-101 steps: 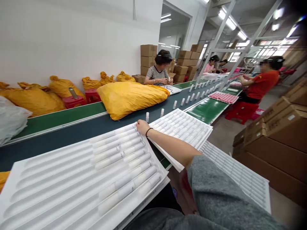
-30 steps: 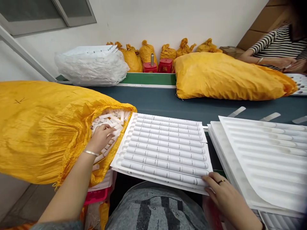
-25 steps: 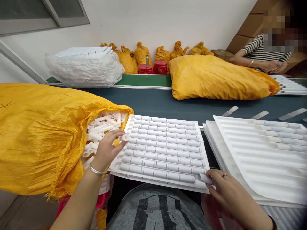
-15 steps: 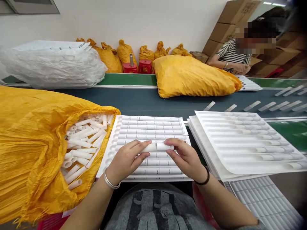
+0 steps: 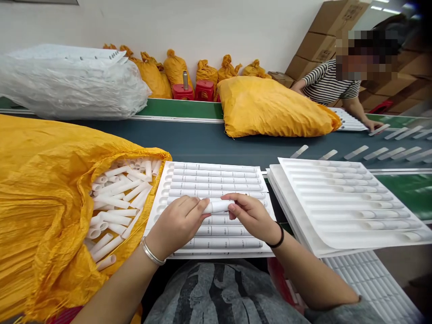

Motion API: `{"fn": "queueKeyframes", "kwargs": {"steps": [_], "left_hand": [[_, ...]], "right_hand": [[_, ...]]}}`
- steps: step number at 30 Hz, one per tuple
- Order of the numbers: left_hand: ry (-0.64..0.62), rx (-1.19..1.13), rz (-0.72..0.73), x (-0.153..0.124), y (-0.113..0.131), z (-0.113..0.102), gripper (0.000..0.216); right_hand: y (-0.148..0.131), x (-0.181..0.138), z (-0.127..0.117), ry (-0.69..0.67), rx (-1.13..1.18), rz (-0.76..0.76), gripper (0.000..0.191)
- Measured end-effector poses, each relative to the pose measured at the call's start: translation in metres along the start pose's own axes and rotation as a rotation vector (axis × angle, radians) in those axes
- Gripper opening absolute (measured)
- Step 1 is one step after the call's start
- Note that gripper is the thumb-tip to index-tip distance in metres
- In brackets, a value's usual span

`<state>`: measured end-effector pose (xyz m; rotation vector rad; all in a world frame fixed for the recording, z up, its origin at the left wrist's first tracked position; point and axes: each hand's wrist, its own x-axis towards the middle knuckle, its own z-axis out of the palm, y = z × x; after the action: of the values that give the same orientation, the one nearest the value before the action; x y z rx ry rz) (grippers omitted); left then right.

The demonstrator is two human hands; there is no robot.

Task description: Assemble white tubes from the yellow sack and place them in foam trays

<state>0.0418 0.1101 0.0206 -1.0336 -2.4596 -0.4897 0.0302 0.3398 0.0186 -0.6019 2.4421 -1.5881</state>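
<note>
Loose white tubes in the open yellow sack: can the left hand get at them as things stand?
Reach-wise, probably yes: the yellow sack gapes beside the left hand, its upper loose tubes uncovered. But that hand's grip appears taken by the white tube held with the right hand.

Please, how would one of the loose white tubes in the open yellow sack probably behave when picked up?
A loose white tube would probably feel light, since its visible open end looks hollow. It seems fairly stiff, as the piled tubes stay straight. Being round, it may roll if laid on the flat belt.
</note>
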Motion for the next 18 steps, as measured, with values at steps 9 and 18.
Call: {"fn": "queueKeyframes", "kwargs": {"steps": [9, 18], "left_hand": [[-0.127, -0.088, -0.086, -0.002, -0.012, 0.010, 0.066], [-0.225, -0.195, -0.148, -0.014, -0.012, 0.031, 0.070]], "right_hand": [[-0.004, 0.014, 0.000, -0.105, -0.300, -0.260, 0.034], [0.006, 0.041, 0.021, -0.206, -0.789, -0.387, 0.024]]}}
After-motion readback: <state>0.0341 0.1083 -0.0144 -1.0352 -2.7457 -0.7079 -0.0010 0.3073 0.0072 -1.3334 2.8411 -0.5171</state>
